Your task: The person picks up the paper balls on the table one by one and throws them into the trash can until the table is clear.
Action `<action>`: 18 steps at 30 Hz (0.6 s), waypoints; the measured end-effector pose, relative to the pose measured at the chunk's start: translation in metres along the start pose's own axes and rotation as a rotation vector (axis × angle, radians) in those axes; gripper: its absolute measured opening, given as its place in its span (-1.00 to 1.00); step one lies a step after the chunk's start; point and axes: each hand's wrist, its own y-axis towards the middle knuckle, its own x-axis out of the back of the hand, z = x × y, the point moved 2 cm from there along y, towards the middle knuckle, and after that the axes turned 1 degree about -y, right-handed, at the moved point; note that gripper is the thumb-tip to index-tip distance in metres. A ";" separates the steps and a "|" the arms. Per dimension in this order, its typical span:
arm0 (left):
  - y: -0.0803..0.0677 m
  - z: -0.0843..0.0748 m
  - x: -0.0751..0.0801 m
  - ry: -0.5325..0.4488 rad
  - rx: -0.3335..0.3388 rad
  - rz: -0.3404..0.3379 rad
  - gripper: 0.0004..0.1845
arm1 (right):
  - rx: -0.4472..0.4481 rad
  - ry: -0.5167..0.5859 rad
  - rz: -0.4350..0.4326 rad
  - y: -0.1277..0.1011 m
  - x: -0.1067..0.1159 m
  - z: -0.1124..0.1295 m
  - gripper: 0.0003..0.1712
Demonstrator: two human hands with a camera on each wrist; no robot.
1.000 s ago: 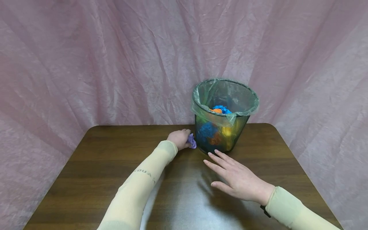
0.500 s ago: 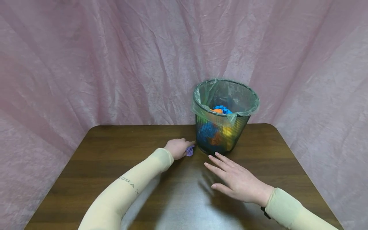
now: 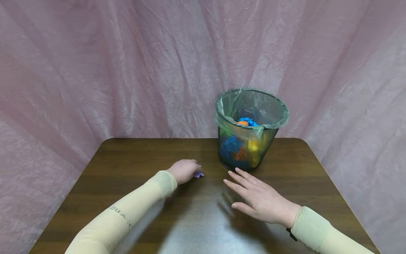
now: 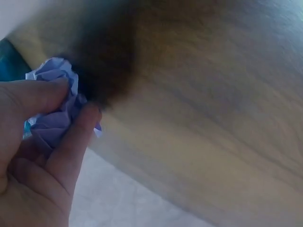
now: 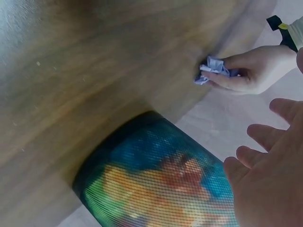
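Note:
A crumpled ball of purple paper is pinched between the thumb and fingers of my left hand, low over the table and left of the bin. The right wrist view shows the same purple paper in the left hand's fingertips. My right hand is spread with its fingers extended, holding nothing, just in front of the bin's base. The black mesh waste bin stands upright at the back, lined with a translucent green bag. Crumpled blue paper and orange paper show inside it.
The brown wooden table has rounded far corners. Behind it hangs a pink curtain. Through the mesh, yellow paper is visible in the bin.
My left hand has moved left and toward me with the purple paper, away from the bin's base. My right hand has stayed nearly still. The whole view has shifted slightly.

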 end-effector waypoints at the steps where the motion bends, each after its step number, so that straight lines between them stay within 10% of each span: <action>1: -0.002 0.001 0.003 -0.015 -0.019 -0.007 -0.82 | 0.002 -0.002 -0.007 0.001 0.002 0.000 -0.20; 18: -0.029 -0.003 0.111 -0.152 -0.091 -0.172 -0.81 | 0.016 -0.098 -0.062 0.006 0.072 0.001 -0.16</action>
